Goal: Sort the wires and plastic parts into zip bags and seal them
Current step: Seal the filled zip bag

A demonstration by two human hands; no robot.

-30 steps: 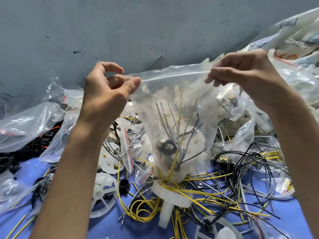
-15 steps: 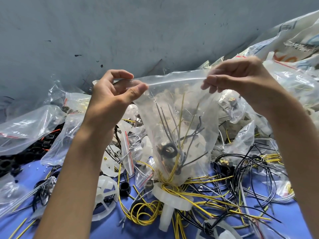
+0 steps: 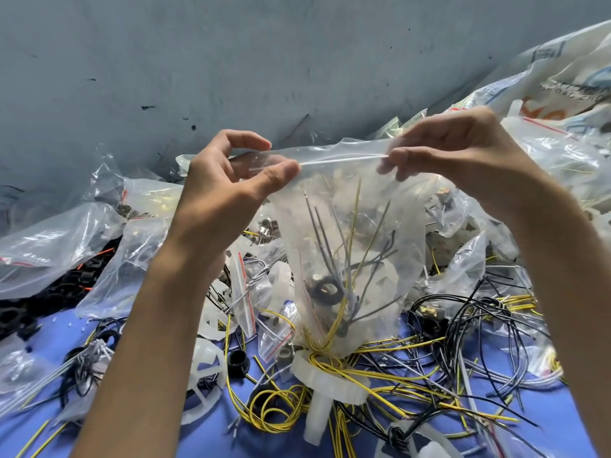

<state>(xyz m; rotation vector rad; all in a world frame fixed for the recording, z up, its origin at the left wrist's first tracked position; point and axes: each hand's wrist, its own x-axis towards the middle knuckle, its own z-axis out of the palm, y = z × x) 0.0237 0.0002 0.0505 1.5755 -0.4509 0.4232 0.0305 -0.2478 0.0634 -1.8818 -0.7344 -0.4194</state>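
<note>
I hold a clear zip bag (image 3: pixel 350 233) upright above the pile. Inside it are grey and yellow wires and a black ring-shaped part (image 3: pixel 325 290). My left hand (image 3: pixel 228 193) pinches the left end of the zip strip between thumb and fingers. At the strip's right end, my right hand (image 3: pixel 453 150) pinches the seal with thumb and fingertips. The strip runs taut between both hands. The bag's bottom rests on a white plastic part (image 3: pixel 327 380) and loose yellow wires (image 3: pixel 277 408).
A blue table surface (image 3: pixel 211 438) carries tangled black and yellow wires (image 3: pixel 476 328), white plastic wheels (image 3: pixel 205 375), small red-striped zip bags (image 3: pixel 246 292) and larger filled bags (image 3: pixel 49 246) at the left. More bags (image 3: pixel 568 153) pile at the right. A grey wall (image 3: pixel 231 61) stands behind.
My left hand has slid rightward along the zip strip, closing toward the right hand. Both hands and the bag sit slightly lower in view.
</note>
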